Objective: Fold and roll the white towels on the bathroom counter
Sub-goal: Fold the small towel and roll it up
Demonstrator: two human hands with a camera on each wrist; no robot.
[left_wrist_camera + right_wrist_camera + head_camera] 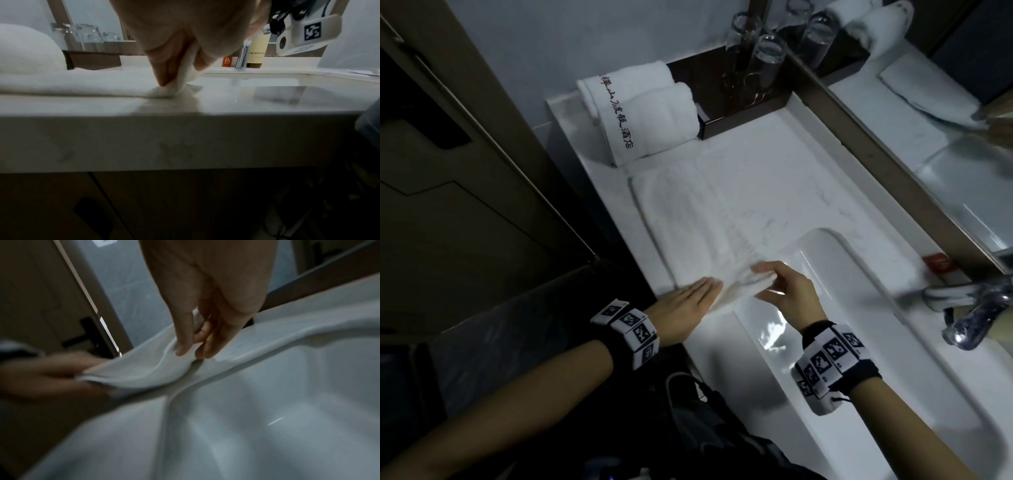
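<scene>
A white towel [688, 219], folded into a long strip, lies on the marble counter [808, 192] left of the sink. My left hand [705, 291] lies over its near end with straight fingers. The left wrist view shows the towel's edge [82, 82] pinched between my left hand's [176, 76] thumb and fingers. My right hand [767, 274] pinches the near right corner by the basin rim and lifts it a little. In the right wrist view the towel [144, 369] sags between my right hand [191, 352] and the blurred left hand.
A rolled towel [671, 113] and a folded lettered towel [616, 113] sit at the back of the counter beside a dark tray [743, 99] with upturned glasses [767, 58]. The basin [859, 342] and the faucet [962, 301] are on the right, below the mirror [945, 137].
</scene>
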